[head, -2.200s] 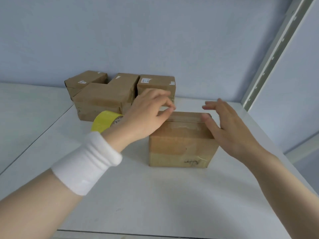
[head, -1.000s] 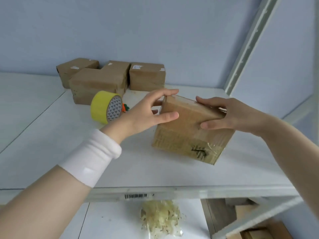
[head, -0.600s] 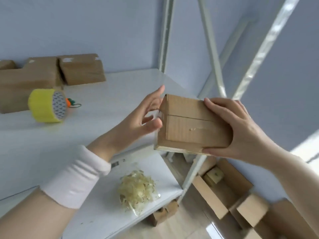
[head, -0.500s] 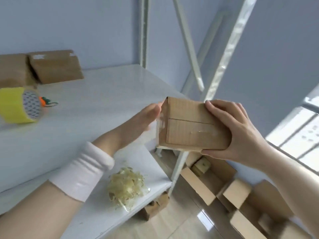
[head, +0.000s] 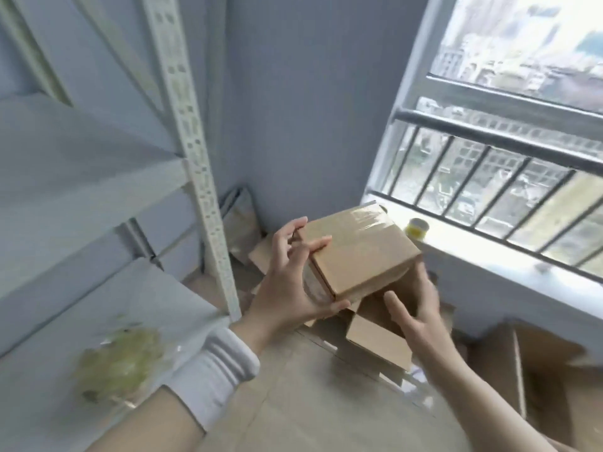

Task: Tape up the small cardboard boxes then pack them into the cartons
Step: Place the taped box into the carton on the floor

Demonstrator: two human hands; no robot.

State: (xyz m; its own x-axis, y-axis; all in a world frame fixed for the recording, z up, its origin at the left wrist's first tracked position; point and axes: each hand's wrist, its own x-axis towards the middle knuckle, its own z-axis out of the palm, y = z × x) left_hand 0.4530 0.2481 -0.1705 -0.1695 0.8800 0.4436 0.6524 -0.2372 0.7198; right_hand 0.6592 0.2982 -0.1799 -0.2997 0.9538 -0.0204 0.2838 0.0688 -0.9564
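Observation:
A small brown cardboard box (head: 359, 252), with clear tape shining across its top, hangs in the air above the floor. My left hand (head: 293, 282) grips its near left end, thumb on top and fingers curled underneath. Just below the box's right side is my right hand (head: 414, 308), blurred, fingers straight and spread; I cannot tell whether it touches the box. Under both hands an open carton (head: 375, 340) stands on the floor, flaps up. A second open carton (head: 538, 370) stands further right.
A white shelf post (head: 195, 158) rises on the left, with a bag of yellowish shreds (head: 120, 363) on the lower shelf. On the window sill (head: 489, 262) sits a yellow tape roll (head: 416, 228), behind it a barred window. Flat cardboard (head: 241, 223) leans in the corner.
The view swung right and down, from the shelf to the floor by the window. The box came off the shelf with it. My right hand left the box's right end and dropped below it.

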